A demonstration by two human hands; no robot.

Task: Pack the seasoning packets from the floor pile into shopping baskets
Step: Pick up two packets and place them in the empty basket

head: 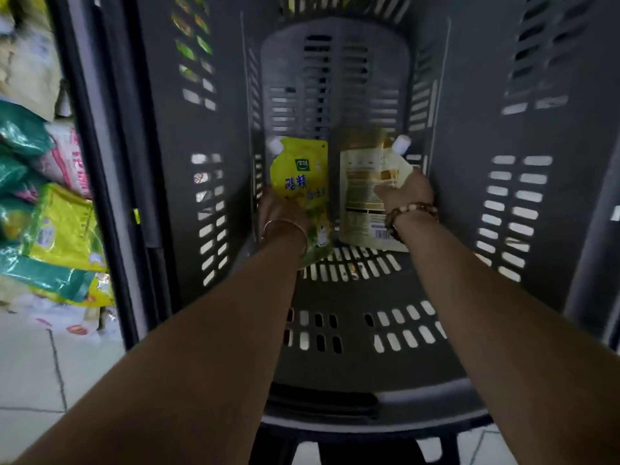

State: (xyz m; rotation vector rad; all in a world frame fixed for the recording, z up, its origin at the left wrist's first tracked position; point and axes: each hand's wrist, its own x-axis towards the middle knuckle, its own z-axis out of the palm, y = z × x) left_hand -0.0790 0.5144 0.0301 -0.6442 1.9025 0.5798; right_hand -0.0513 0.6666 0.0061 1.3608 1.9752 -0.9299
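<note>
Inside a dark grey slotted shopping basket (pixel 167 162), a yellow spouted seasoning pouch (pixel 298 176) is gripped by the left hand (pixel 280 214), fingers curled round it. A beige pouch (pixel 362 196) just beside it is held by the right hand (pixel 407 194). More packets (pixel 53 223) are piled on the floor (pixel 27 364) at left.

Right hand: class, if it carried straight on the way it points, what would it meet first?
The right hand holds the gold spouted pouch, which would travel with it; first beyond looks to be the grey basket's slotted wall, though depth is unclear.
</note>
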